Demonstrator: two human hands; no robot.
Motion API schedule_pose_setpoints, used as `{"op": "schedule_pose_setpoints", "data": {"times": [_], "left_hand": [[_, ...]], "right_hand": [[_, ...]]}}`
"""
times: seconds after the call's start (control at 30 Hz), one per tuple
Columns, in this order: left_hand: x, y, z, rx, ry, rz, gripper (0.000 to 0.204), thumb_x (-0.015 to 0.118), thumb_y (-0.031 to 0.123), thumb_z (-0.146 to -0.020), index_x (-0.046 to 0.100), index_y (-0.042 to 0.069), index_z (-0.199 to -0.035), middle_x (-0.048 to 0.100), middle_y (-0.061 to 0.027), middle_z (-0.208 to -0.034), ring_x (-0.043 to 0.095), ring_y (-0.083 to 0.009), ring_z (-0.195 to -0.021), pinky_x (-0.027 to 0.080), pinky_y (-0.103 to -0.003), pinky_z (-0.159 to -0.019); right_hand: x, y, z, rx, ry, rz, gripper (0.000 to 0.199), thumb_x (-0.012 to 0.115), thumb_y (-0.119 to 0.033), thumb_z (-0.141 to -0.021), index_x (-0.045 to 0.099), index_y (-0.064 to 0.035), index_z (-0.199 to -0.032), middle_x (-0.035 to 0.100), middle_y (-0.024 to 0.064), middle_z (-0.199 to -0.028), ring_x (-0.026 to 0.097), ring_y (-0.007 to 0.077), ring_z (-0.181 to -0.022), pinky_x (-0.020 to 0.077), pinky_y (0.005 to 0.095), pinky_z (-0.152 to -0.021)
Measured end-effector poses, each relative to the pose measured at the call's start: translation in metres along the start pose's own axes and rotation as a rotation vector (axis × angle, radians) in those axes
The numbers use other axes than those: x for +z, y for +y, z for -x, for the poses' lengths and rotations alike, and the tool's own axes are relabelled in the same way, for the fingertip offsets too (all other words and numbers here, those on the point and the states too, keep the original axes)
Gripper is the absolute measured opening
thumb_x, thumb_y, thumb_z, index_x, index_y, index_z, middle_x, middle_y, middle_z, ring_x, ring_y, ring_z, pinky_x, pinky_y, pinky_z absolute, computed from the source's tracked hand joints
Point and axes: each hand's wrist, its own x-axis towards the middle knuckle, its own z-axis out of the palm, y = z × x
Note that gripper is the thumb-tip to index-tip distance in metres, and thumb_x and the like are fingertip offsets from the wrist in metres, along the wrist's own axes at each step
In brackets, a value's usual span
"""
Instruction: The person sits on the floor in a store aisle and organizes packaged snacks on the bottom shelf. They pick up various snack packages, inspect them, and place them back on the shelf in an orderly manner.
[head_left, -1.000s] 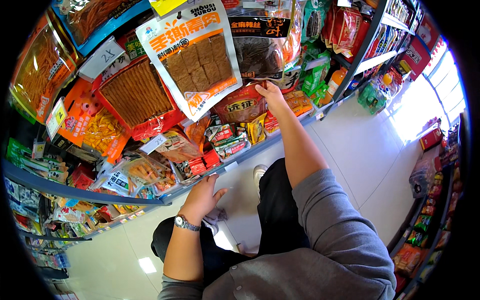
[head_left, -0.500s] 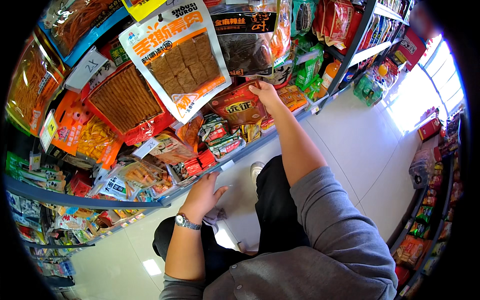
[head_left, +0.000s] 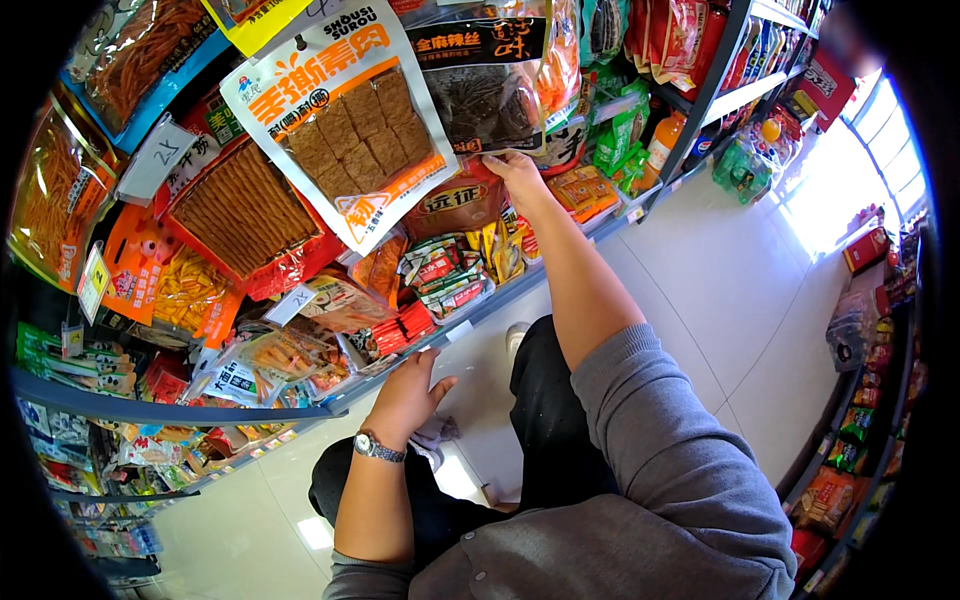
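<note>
Sitting left of right hand [head_left: 520, 181], red packet [head_left: 457, 204]

A red packet [head_left: 462, 205] on the shelf [head_left: 508, 293].
Wide and glossy, it shows a brownish lower part and pale lettering on a dark patch; its front faces outward, slightly tilted. It sits behind small yellow packets [head_left: 503, 252], its left end partly hidden by a hanging white-and-orange bag [head_left: 365, 140].

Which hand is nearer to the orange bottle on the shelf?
Right. The right hand is at the upper corner of a red packet, left of the orange bottle; the left hand is farther off, lower left, by the shelf edge.
</note>
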Motion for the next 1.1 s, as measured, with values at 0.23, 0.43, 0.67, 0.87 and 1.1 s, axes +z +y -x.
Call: {"op": "schedule_pose_setpoints", "data": {"times": [0.23,0.43,0.67,0.87,1.1], "left_hand": [[-0.004,-0.003,0.002,-0.011,-0.002,0.002,0.049,0.061,0.032,-0.083,0.048,-0.001,-0.116,0.055,-0.0252,-0.107,0.055,-0.0398,-0.095,0.047,-0.042,-0.080],[-0.005,-0.005,0.003,-0.011,0.003,-0.006,0.049,0.061,0.032,-0.082,0.048,-0.002,-0.116,0.055,-0.0249,-0.106,0.055,-0.0403,-0.095,0.047,-0.042,-0.080],[-0.007,-0.001,0.003,-0.033,-0.008,-0.006,0.046,0.062,0.028,-0.083,0.048,-0.001,-0.115,0.055,-0.0233,-0.109,0.053,-0.0389,-0.099,0.044,-0.040,-0.084],[-0.002,-0.003,0.003,-0.029,-0.020,-0.008,0.048,0.062,0.030,-0.082,0.048,-0.001,-0.116,0.055,-0.0246,-0.108,0.054,-0.0397,-0.099,0.045,-0.041,-0.083],[0.001,-0.008,-0.001,-0.009,-0.020,-0.024,0.051,0.061,0.032,-0.083,0.048,-0.002,-0.118,0.055,-0.0253,-0.110,0.055,-0.0407,-0.098,0.046,-0.042,-0.082]], "right_hand": [[0.020,0.001,-0.006,-0.008,0.191,0.005,0.012,0.059,-0.004,-0.082,0.063,0.0026,-0.091,0.065,0.0080,-0.094,0.060,0.0177,-0.084,0.0470,0.0300,-0.077],[0.021,0.012,-0.014,-0.046,0.297,0.118,0.020,0.060,-0.001,-0.080,0.061,0.0015,-0.100,0.063,0.0081,-0.101,0.059,0.0184,-0.088,0.0449,0.0304,-0.079],[0.031,0.009,-0.009,-0.039,0.347,0.150,0.024,0.061,0.000,-0.078,0.059,0.0022,-0.102,0.063,0.0085,-0.101,0.057,0.0183,-0.089,0.0434,0.0299,-0.079],[0.035,0.022,-0.018,-0.149,0.407,0.368,0.029,0.061,-0.001,-0.074,0.058,0.0032,-0.103,0.063,0.0123,-0.101,0.058,0.0215,-0.090,0.0439,0.0310,-0.079],[0.023,0.040,-0.031,-0.104,0.528,0.569,0.031,0.058,-0.003,-0.070,0.059,0.0036,-0.101,0.063,0.0195,-0.101,0.059,0.0323,-0.098,0.0433,0.0334,-0.085]]}}
